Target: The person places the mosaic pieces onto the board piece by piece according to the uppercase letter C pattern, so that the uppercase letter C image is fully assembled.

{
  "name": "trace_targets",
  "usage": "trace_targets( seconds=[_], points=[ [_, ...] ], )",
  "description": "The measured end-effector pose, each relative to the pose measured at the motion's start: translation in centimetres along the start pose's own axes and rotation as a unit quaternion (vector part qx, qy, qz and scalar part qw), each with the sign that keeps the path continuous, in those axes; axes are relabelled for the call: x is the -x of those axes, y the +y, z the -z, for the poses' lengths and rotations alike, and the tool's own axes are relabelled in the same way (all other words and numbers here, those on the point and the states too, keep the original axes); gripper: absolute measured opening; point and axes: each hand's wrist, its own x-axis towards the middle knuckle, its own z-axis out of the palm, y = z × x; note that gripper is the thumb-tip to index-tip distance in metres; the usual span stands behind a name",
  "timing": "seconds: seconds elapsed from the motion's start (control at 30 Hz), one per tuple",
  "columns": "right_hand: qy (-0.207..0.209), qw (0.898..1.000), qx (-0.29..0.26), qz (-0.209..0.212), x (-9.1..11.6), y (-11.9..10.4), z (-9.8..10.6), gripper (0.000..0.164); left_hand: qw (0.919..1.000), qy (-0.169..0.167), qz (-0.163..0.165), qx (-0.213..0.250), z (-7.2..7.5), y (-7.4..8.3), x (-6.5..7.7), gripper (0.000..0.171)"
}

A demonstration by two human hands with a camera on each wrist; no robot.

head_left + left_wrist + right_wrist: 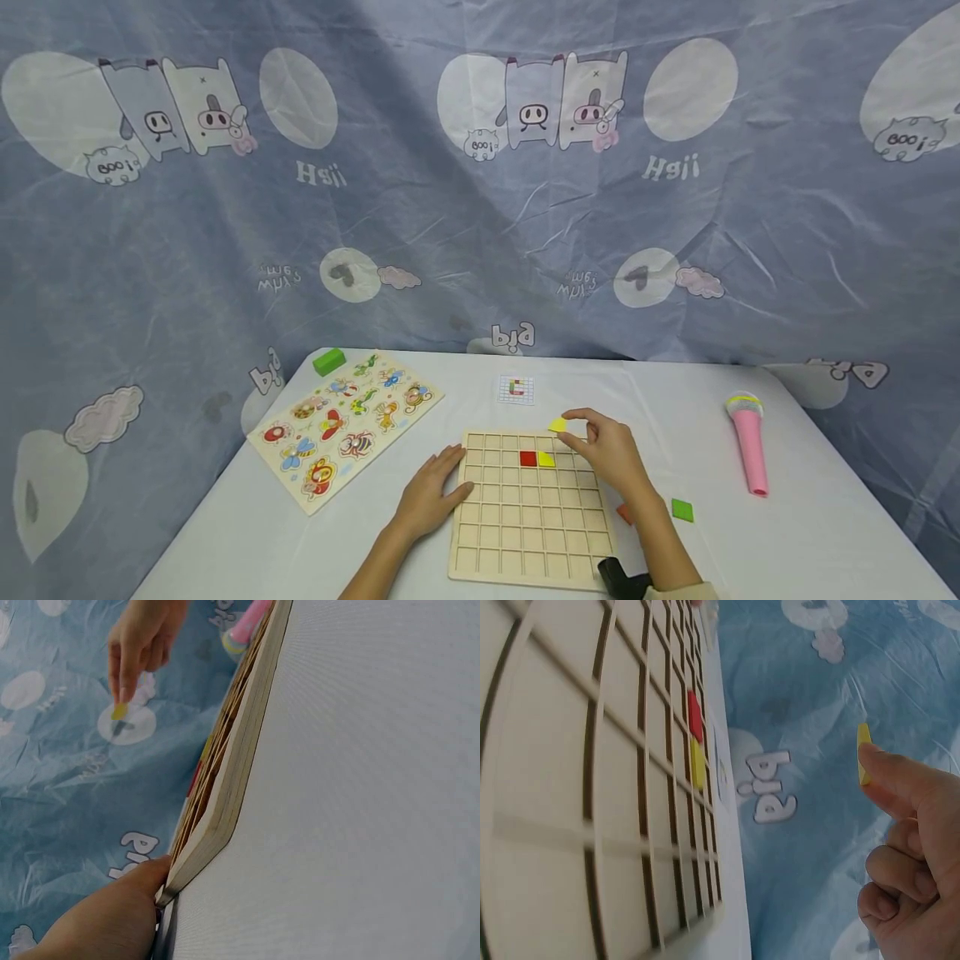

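Nearest us, a black object sat by the right sleeve, over the near corner of the wooden grid board. We rested our left hand along the board's left edge, fingers extended and thumb on top. An orange-red tile and a green tile lay to the right. In the board's second row from the far side sat a red tile and, just right of it, a seated yellow tile. Our right hand pinched a raised yellow tile between thumb and forefinger, in the air near the far edge. Farther off we saw a pink microphone, an insect puzzle, a patterned card, a green block and a printed cloth.
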Motion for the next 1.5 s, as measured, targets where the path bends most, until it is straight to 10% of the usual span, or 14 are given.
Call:
trace_targets(
  seconds=[0.63,1.5],
  points=[
    [-0.062,0.998,-0.003,-0.016,-0.3,-1.8,-7.5,0.028,1.0,-0.007,0.003,0.006,0.4,0.4,-0.1,0.06],
    [-0.094,0.995,0.009,-0.02,0.1,-0.6,-8.3,0.028,0.9996,-0.018,0.021,0.003,0.3,0.4,-0.1,0.06]
  ],
)
